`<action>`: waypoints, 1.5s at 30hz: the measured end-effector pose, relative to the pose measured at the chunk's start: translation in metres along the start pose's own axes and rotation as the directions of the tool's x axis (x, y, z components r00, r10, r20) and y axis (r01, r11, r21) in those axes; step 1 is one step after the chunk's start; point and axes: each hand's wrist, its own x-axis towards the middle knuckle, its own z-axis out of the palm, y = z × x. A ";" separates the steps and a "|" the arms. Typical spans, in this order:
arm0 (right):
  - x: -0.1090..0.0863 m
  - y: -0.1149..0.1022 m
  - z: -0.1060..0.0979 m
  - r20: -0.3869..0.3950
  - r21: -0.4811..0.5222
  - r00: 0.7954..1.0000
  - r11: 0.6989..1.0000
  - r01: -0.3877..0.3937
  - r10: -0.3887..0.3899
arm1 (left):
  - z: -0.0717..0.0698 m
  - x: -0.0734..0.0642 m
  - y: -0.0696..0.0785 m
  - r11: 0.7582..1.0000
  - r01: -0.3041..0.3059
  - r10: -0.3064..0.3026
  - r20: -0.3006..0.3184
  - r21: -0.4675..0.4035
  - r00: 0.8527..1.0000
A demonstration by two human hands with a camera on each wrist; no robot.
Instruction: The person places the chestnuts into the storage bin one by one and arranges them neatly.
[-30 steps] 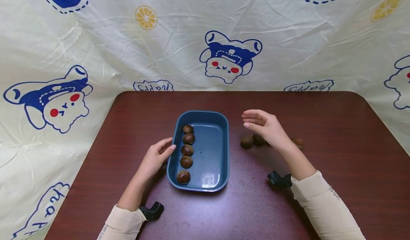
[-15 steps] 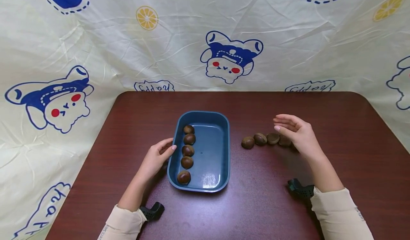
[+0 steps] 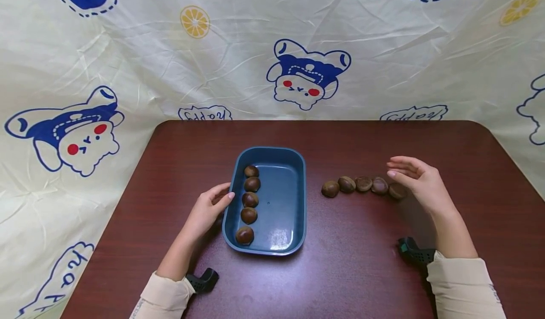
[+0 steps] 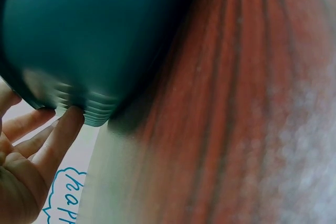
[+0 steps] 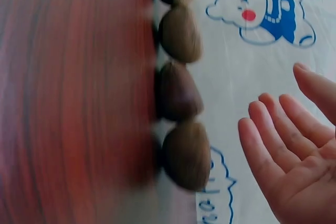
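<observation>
Right fingers (image 3: 408, 161), loose, hover beside a chestnut (image 3: 396, 191), likely pre-grasp, needing a pinch; straight left fingers (image 4: 64, 134) touch the tray (image 3: 278, 196)

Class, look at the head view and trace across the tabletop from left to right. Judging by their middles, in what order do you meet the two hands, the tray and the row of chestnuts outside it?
Left hand → blue tray → row of five chestnuts → right hand.
</observation>
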 end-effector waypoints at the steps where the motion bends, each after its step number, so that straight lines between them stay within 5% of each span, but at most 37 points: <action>1: 0.000 0.002 -0.003 0.007 -0.012 1.000 1.000 -0.004 0.004 | 0.000 0.001 -0.002 1.000 -0.001 0.001 -0.002 0.002 1.000; 13: -0.005 0.029 -0.022 0.109 -0.183 0.992 0.982 -0.047 0.068 | 0.001 0.000 -0.005 1.000 -0.019 0.019 -0.009 0.009 1.000; 24: -0.004 0.034 -0.025 0.228 -0.298 0.957 0.949 -0.105 0.177 | 0.000 -0.003 0.006 1.000 -0.014 0.014 0.000 0.004 1.000; 29: -0.006 0.036 -0.027 0.201 -0.288 0.964 0.951 -0.111 0.173 | 0.000 -0.012 0.030 1.000 0.005 -0.005 0.002 0.019 1.000; 35: -0.009 0.034 -0.032 0.126 -0.201 0.981 0.972 -0.121 0.148 | 0.001 -0.013 0.033 0.999 0.004 -0.004 0.000 0.031 1.000; 39: -0.009 0.025 -0.029 0.098 -0.153 0.986 0.981 -0.122 0.138 | 0.000 -0.012 0.030 1.000 -0.009 0.009 0.003 0.027 1.000; 45: -0.009 0.004 -0.014 0.063 -0.050 0.989 0.990 -0.129 0.132 | 0.001 -0.002 0.004 1.000 -0.009 0.009 0.004 0.000 1.000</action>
